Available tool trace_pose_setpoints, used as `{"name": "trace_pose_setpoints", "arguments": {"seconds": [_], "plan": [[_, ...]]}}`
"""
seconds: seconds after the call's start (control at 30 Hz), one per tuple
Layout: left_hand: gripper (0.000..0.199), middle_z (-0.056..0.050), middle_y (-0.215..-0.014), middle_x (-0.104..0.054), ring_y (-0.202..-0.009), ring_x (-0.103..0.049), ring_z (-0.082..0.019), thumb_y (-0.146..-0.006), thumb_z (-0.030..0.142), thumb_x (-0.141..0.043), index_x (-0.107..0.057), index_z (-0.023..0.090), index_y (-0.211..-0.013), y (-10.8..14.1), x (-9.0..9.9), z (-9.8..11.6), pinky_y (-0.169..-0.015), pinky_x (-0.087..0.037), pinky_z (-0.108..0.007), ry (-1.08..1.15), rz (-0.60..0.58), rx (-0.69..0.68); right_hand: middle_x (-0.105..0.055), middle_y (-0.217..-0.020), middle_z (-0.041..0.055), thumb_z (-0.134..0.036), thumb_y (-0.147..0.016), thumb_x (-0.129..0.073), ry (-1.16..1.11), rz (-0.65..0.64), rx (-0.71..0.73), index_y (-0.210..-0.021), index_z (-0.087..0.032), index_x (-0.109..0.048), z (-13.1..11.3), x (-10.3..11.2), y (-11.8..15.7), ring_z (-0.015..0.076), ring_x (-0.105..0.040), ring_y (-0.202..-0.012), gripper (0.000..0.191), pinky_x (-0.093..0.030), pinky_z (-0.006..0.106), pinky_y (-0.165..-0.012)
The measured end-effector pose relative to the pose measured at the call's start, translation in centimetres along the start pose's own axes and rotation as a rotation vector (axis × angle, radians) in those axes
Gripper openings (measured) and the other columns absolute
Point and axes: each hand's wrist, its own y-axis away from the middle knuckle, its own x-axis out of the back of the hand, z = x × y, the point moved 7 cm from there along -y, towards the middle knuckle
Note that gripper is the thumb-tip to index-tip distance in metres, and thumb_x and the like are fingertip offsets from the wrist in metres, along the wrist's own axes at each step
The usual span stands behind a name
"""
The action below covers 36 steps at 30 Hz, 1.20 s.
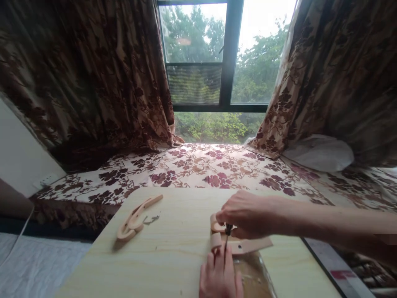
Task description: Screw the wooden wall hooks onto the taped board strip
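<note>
My right hand [248, 213] reaches in from the right, its fingers closed around the dark handle of a screwdriver [228, 230]. The thin shaft points down to a light wooden piece with a curled end [248, 247]. From below, my left hand [218, 271] presses its fingers on that piece near the curl, beside the shaft. Another curled wooden end [214, 222] shows just beyond, partly behind my right hand. The screwdriver's tip is hidden among my left fingers. Farther left lie curved wooden pieces [136, 219], with several small screws [151, 219] beside them.
Everything rests on a pale wooden tabletop [161, 265]. A brown item in clear plastic [256, 277] lies right of my left hand. Behind the table stretches a flowered cloth ledge [198, 165] below a window, with a white bag [319, 153] at right.
</note>
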Motion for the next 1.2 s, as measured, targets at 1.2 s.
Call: {"name": "trace_pose_setpoints", "arguments": {"seconds": [1.2], "plan": [[0.048,-0.006,-0.127,-0.057,-0.105,-0.055,-0.022,-0.083,0.025,-0.050,-0.046,0.011,-0.129,-0.6,2.6,0.4,-0.078,-0.051,-0.031,-0.077,0.082,-0.214,-0.057,-0.062,0.0029,-0.025,-0.086,-0.051,-0.036,-0.032,-0.043,-0.081,-0.014,-0.063,1.0,0.5,0.9,0.0115,-0.039,-0.050,0.017,-0.026,0.028,-0.048]]}}
